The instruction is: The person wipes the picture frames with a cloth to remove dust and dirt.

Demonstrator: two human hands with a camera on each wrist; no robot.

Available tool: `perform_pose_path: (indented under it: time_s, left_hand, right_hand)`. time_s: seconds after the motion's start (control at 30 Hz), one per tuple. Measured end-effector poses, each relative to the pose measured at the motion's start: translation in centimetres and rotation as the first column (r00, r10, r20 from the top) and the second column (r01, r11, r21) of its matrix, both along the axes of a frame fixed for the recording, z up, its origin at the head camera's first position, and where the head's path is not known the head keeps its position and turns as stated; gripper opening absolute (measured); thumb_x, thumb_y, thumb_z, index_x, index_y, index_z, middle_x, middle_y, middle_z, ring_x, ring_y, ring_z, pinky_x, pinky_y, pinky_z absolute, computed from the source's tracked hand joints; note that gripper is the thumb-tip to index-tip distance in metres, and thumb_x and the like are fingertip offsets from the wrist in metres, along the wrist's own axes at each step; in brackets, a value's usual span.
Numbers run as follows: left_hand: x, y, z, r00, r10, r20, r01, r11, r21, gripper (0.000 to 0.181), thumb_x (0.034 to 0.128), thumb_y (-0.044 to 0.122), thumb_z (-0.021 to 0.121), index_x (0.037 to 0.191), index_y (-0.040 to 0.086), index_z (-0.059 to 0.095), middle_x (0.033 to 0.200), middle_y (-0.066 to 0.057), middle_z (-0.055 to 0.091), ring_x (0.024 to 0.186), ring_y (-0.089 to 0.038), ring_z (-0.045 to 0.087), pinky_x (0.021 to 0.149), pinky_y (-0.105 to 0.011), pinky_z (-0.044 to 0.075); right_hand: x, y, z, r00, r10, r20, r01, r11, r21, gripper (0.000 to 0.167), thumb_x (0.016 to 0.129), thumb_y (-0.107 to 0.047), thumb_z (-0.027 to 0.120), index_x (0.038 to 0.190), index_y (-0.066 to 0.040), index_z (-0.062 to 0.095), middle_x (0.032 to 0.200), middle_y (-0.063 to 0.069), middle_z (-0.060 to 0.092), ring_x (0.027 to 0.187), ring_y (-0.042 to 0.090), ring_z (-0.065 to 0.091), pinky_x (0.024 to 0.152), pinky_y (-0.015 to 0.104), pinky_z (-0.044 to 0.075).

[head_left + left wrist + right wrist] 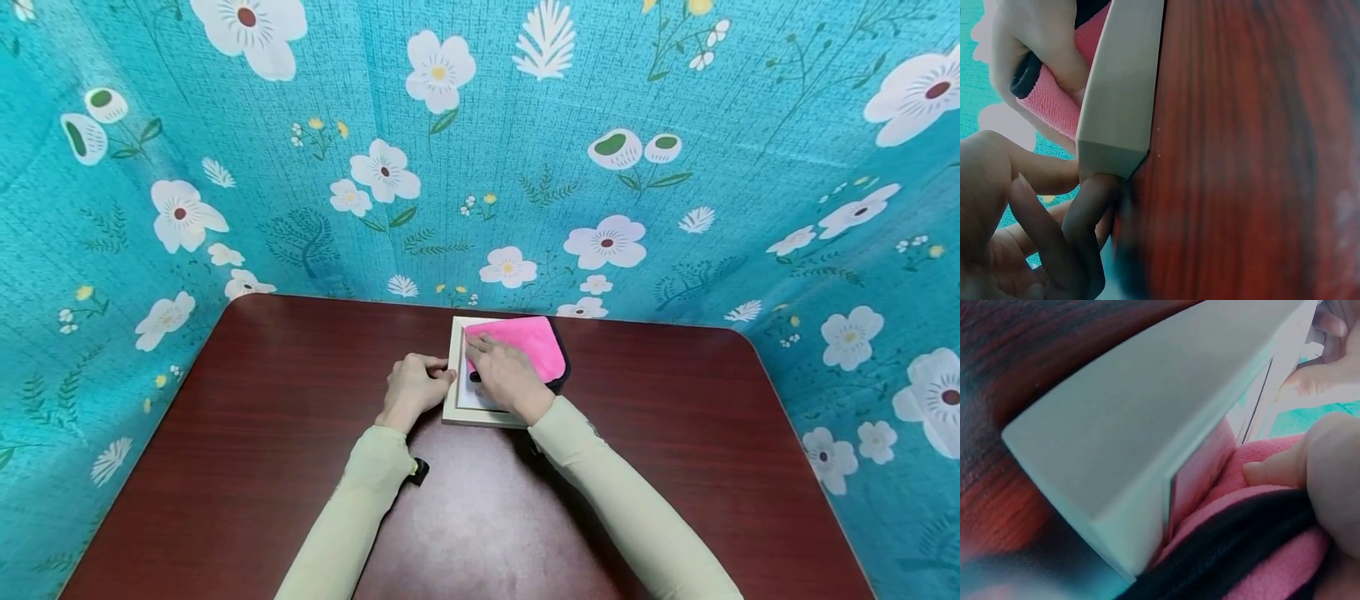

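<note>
A pale wooden picture frame (453, 392) lies on the table, with a light print (480, 402) showing inside it. At its left edge my left hand (414, 385) grips the frame by the side; in the left wrist view, fingers (1088, 200) touch its corner. A pink cloth with a black border (536, 343) covers much of the frame's upper right. My right hand (508, 373) holds this cloth against the frame's face, fingers reaching toward the upper left. In the right wrist view the thumb (1279, 470) lies on the folded cloth (1272, 575).
Under the frame is a dark red-brown wooden table (300, 400) with rounded far corners. A turquoise flowered curtain (480, 167) rises behind it and along both sides. A small black device (418, 472) sits at the left wrist.
</note>
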State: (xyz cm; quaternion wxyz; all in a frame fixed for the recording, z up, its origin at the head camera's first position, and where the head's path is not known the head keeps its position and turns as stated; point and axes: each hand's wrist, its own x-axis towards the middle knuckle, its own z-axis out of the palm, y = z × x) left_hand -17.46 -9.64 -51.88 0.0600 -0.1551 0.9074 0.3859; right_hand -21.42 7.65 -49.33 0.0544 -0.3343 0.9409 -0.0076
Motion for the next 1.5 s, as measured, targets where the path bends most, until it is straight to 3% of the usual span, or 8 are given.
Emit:
perform_pose_path:
  time_s: [0.23,0.5,0.8,1.07,1.17,1.37,1.5]
  left_hand:
    - [0.0,0.0,0.0,1.000,-0.009,-0.014,0.009,1.000,0.000,0.028,0.0937,0.038,0.078,0.118,0.025,0.085,0.094,0.005,0.077,0.101,-0.030,0.069,0.078,-0.042,0.055]
    - [0.0,0.0,-0.1,1.000,0.005,0.002,-0.005,1.000,-0.004,0.029,0.0938,0.039,0.078,0.119,0.026,0.084,0.094,0.006,0.077,0.103,-0.031,0.068,0.079,-0.043,0.055]
    - [0.0,0.1,-0.1,1.000,0.002,0.005,-0.002,1.000,0.011,0.029,0.0943,0.039,0.078,0.120,0.026,0.084,0.094,0.006,0.077,0.100,-0.030,0.068,0.078,-0.041,0.054]
    - [0.1,0.1,-0.1,1.000,0.007,0.015,-0.007,1.000,0.006,0.029,0.0943,0.039,0.077,0.120,0.027,0.084,0.095,0.007,0.076,0.104,-0.033,0.068,0.079,-0.043,0.055]
    - [0.1,0.1,-0.1,1.000,0.010,0.021,-0.010,1.000,0.006,0.029,0.0946,0.039,0.077,0.120,0.027,0.084,0.095,0.007,0.077,0.104,-0.032,0.068,0.079,-0.043,0.055]
    - [0.2,0.2,0.0,1.000,0.009,0.021,-0.009,1.000,0.012,0.030,0.0949,0.039,0.077,0.121,0.026,0.083,0.097,0.006,0.077,0.104,-0.031,0.069,0.080,-0.043,0.056]
    - [0.2,0.2,0.2,1.000,0.009,0.023,-0.009,1.000,0.015,0.030,0.0951,0.039,0.077,0.122,0.027,0.083,0.097,0.007,0.077,0.103,-0.030,0.069,0.077,-0.042,0.056]
  right_hand:
    - [0.2,0.4,0.1,1.000,-0.021,-0.002,0.021,0.999,0.027,0.045,0.103,-0.010,0.066,0.148,-0.005,0.062,0.162,0.009,0.053,0.153,0.030,0.047,0.124,0.044,0.040]
    - [0.3,1.0,0.2,0.999,-0.028,-0.025,0.028,1.000,0.000,0.041,0.100,-0.007,0.068,0.141,-0.005,0.067,0.157,0.011,0.058,0.149,0.032,0.052,0.122,0.045,0.042]
    - [0.4,1.7,0.5,0.999,-0.043,-0.030,0.044,0.998,0.053,0.047,0.100,-0.022,0.074,0.143,-0.005,0.066,0.158,0.010,0.058,0.150,0.033,0.051,0.125,0.048,0.038]
    - [0.8,2.2,0.4,0.994,-0.066,-0.089,0.070,0.996,0.052,0.039,0.097,-0.034,0.079,0.126,-0.008,0.073,0.150,0.007,0.065,0.145,0.034,0.055,0.120,0.051,0.043]
    - [0.9,2.4,0.3,0.991,-0.067,-0.114,0.075,0.995,0.072,0.031,0.098,-0.031,0.076,0.121,-0.010,0.074,0.146,0.005,0.067,0.142,0.033,0.056,0.116,0.050,0.045]
    - [1.0,2.8,0.3,0.987,-0.072,-0.144,0.092,0.987,0.133,0.026,0.104,-0.018,0.064,0.127,-0.008,0.073,0.147,0.005,0.066,0.145,0.032,0.054,0.117,0.049,0.045]
    - [1.0,3.4,0.3,0.980,-0.083,-0.182,0.107,0.987,0.124,0.020,0.104,-0.013,0.062,0.119,-0.009,0.074,0.142,0.005,0.069,0.143,0.033,0.055,0.115,0.049,0.046]
